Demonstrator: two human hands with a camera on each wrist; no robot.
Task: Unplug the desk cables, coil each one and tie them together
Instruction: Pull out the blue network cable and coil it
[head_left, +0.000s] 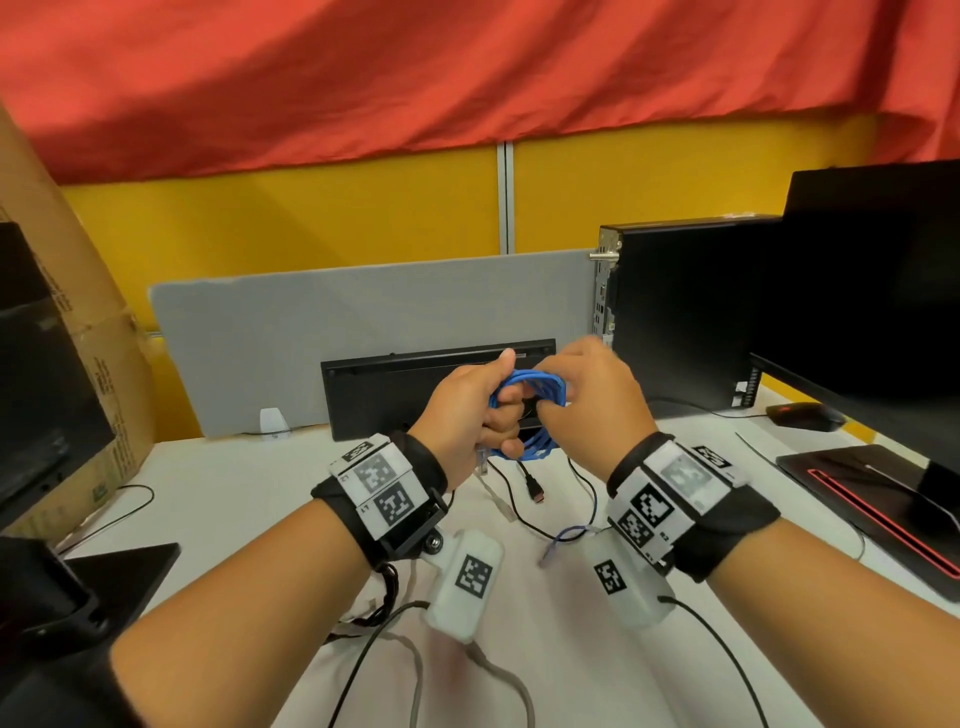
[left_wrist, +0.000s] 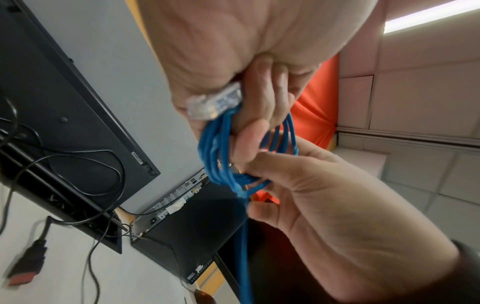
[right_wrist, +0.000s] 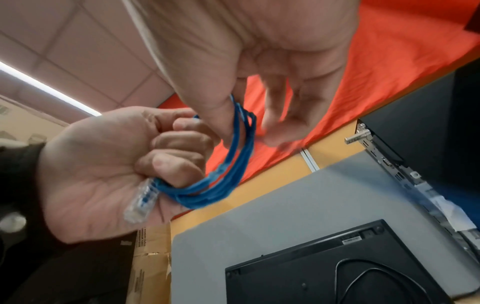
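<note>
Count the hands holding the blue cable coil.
2. The left hand grips one side of the blue cable coil, clear plug against its palm; the right hand holds the opposite side.

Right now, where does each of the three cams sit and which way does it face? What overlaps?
Head: worn on the head, looks forward and down at the desk; shows both forearms, left hand, right hand and the blue cable.
Left wrist: under the left hand, looks along it toward the computer; right hand opposite.
Right wrist: under the right hand, looks up toward the ceiling; left hand opposite.
Shared: all three show both hands on the blue cable; both wrist views show its clear plug.
</note>
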